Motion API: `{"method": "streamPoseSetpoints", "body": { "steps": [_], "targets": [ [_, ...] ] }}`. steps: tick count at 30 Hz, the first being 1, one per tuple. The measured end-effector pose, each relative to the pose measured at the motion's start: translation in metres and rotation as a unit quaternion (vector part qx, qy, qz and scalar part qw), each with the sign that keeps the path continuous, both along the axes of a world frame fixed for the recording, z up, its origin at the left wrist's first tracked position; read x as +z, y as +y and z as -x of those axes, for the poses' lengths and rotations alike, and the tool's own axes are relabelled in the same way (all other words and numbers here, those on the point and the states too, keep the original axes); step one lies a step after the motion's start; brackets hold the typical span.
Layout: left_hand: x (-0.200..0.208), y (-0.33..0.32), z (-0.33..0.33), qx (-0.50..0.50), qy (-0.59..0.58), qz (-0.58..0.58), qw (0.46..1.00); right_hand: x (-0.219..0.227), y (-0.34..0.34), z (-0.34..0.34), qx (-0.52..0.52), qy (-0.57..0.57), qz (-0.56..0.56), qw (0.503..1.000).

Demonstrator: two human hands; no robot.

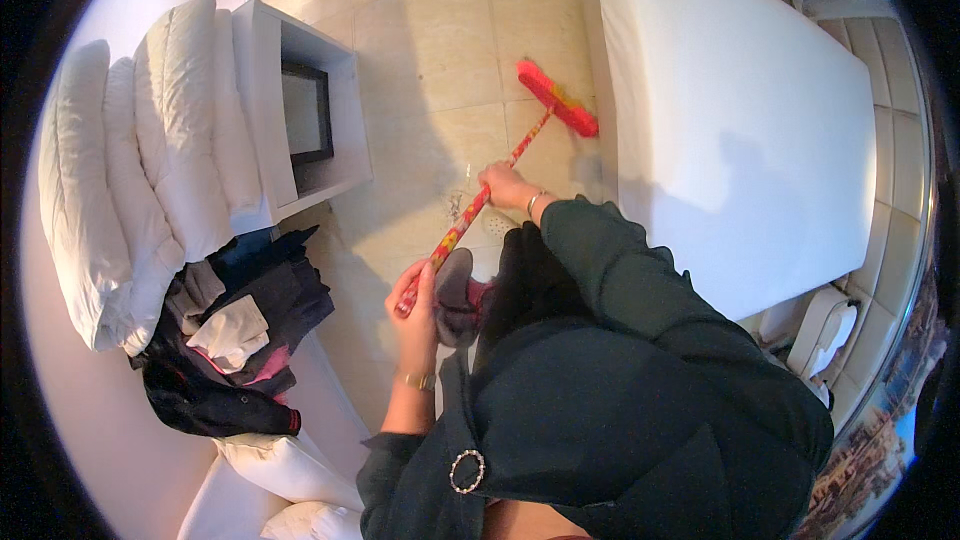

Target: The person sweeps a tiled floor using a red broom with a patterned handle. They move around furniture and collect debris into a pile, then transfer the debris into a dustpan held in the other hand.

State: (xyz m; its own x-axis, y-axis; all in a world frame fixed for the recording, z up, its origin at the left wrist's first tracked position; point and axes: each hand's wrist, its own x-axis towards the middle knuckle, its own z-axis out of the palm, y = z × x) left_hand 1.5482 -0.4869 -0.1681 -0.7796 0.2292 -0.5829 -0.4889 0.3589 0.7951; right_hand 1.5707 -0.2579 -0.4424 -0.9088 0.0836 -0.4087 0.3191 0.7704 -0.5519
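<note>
A broom (533, 135) with a red, flower-patterned handle slants across the middle of the view, from near my body up toward the bed. Its red and yellow bristle head (557, 100) rests on the tiled floor close to the bed's side. Near the handle's end, my left hand (412, 292) is closed around it, with the tip of the handle showing past the fingers. Farther along, my right hand (508, 187) wraps the handle around its middle.
A bed with a white sheet (740, 130) stands at the right. On the left, folded white quilts (150, 150) lie beside a white open cabinet (350, 130), with a heap of dark clothes (250, 320) nearer me. A small debris patch (457, 205) lies on the beige floor tiles (430, 50).
</note>
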Motion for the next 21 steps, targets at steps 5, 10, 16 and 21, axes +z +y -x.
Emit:
{"method": "streamPoseSetpoints", "body": {
  "steps": [5, 10, 16, 21],
  "targets": [
    [0.063, -0.024, 0.009, -0.046, 0.03, 0.038, 0.998, 0.027, -0.06, -0.017, -0.042, 0.092, 0.132, 0.986],
    [0.107, -0.029, 0.005, -0.104, 0.123, 0.055, 0.985, 0.073, -0.059, -0.001, -0.055, 0.072, 0.142, 0.986],
    [0.058, 0.007, -0.009, -0.032, 0.078, -0.012, 0.996, 0.052, 0.016, 0.027, 0.003, 0.065, 0.045, 0.997],
    [0.011, 0.046, -0.007, -0.111, 0.054, -0.02, 0.992, 0.011, 0.059, -0.014, -0.016, 0.091, 0.044, 0.995]
  ]
}}
